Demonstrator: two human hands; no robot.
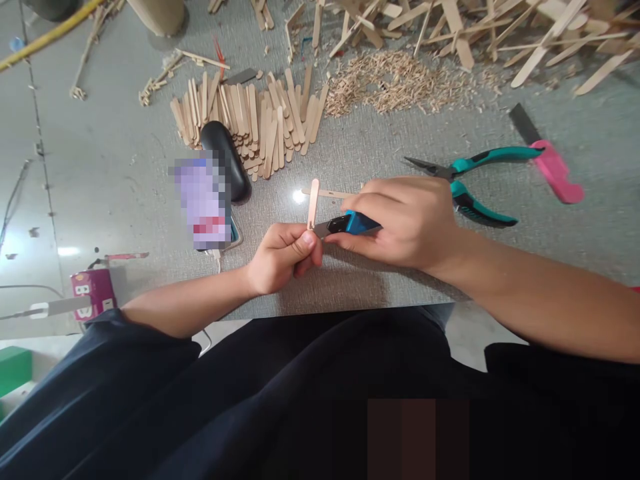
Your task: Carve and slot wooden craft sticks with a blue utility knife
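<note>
My left hand [284, 257] is closed in a pinch on the lower end of a small flat wooden stick [313, 202], held upright above the grey table [125, 193]. My right hand [407, 220] is wrapped round a blue and black utility knife [350, 224]. The knife's blade tip touches the stick just above my left thumb. A second thin stick [326, 193] lies flat on the table just behind the two hands.
A heap of wooden sticks [253, 117] lies behind a black case [227, 157] and a phone [205, 203]. Teal-handled pliers [463, 177] and a pink-handled knife [550, 163] rest at the right. Wood shavings [395, 83] and long sticks [475, 27] cover the far side.
</note>
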